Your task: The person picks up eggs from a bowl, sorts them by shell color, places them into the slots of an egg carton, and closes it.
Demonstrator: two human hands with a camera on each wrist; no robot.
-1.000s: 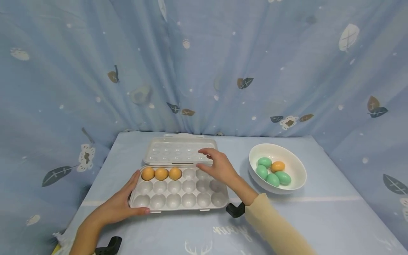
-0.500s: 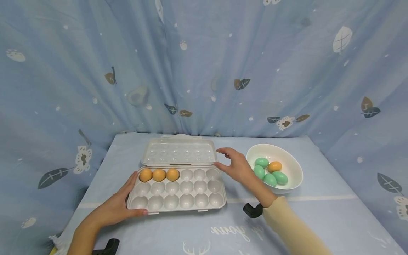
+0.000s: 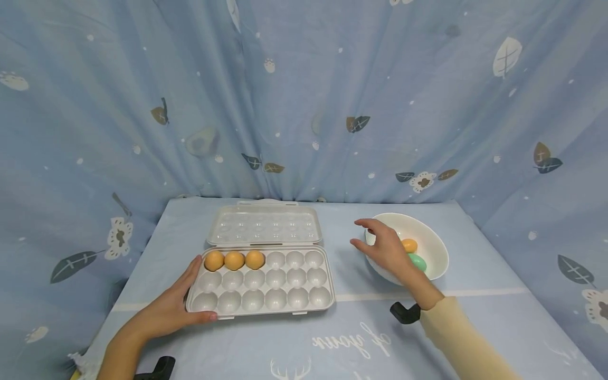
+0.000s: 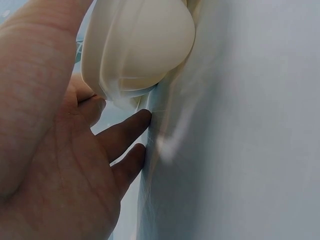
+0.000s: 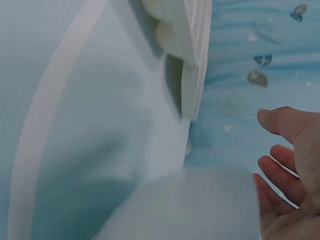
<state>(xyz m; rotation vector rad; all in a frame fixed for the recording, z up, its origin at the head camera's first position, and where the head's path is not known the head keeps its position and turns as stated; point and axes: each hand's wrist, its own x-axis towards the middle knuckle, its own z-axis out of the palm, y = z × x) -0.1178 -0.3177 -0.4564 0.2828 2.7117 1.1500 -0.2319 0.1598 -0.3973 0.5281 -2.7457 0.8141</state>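
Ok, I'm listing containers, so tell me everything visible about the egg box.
The egg box is pale, plastic-looking and lies open on the table, its translucent lid folded back behind it. Inside are three rows of six round hollows. Three orange eggs sit leftmost in the back row; the other hollows are empty. The left hand touches its left end and front edge.

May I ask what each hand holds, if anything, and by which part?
The left hand holds a rectangular white plastic egg tray by its left end; the right hand, nothing.
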